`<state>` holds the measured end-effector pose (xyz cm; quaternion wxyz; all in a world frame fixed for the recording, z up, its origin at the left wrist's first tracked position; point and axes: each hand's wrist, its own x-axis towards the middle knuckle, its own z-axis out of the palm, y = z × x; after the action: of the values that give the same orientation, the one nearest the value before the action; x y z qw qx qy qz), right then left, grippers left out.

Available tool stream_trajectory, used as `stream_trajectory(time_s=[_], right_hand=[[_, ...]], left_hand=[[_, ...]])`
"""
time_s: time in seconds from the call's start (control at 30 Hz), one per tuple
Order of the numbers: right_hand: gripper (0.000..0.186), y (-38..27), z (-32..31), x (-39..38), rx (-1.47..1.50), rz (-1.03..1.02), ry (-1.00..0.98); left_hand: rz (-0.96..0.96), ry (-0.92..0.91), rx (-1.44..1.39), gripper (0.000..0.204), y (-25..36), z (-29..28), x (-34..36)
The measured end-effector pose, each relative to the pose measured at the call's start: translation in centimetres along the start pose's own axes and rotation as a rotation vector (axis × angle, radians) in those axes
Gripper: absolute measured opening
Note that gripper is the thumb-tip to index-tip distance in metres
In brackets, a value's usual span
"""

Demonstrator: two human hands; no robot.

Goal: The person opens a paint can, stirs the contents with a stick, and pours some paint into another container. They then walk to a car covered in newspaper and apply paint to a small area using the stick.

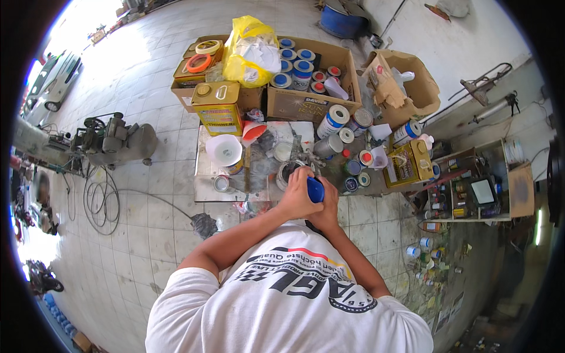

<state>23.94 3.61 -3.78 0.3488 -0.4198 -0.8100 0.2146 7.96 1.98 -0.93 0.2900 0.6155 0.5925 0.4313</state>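
Note:
Close in front of my chest, at the table's near edge, both hands are closed around a blue plastic cup-like piece [316,190]. My left hand [296,197] wraps it from the left, thumb along its side. My right hand [327,213] grips it from the right and below, with its fingers partly hidden. Just beyond my left fingers stands an open, dark-stained container [285,175]. A grey metal fitting [306,157], whose kind I cannot make out, is behind it. An open can with pale contents [283,151] sits farther back.
The paint-stained table [203,192] holds a white bowl-like container [224,150], a small tin [222,183] and a yellow thinner can [216,108]. Several paint cans [333,121] crowd its right side. A cardboard box [306,105] stands behind. An air compressor [126,141] and hose lie left.

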Motion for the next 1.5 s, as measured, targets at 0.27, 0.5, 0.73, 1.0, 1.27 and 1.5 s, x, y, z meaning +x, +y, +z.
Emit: stream_trajectory(time_s=[0.27,0.5,0.73,1.0,1.27,1.5], right_hand=[[0.111,-0.8,0.6,0.8,-0.076,0.011,0.001],[0.114,-0.9,1.3,0.9,-0.072,-0.029,0.089],[0.113,-1.0,0.4,1.0,0.063,0.123,0.116],[0.111,1.1,-0.8,2.8,-0.112,0.046,0.108],[0.114,3.0,-0.5,4.8,-0.280,0.074,-0.037],[0.111,2.5,-0.2,5.9,-0.355,0.014,-0.100]], left_hand=[[0.013,0.175,-0.043,0.080,-0.6,-0.4,0.4],[-0.029,0.246,-0.106,0.057,0.3,-0.8,0.8],[-0.209,0.303,-1.038,0.048,-2.8,-1.7,1.5],[-0.364,0.386,-1.649,0.050,-7.5,-6.5,2.1],[-0.258,0.360,-1.661,0.074,-8.3,-8.7,3.7],[-0.196,0.288,-1.676,0.080,-8.3,-8.9,4.5]])
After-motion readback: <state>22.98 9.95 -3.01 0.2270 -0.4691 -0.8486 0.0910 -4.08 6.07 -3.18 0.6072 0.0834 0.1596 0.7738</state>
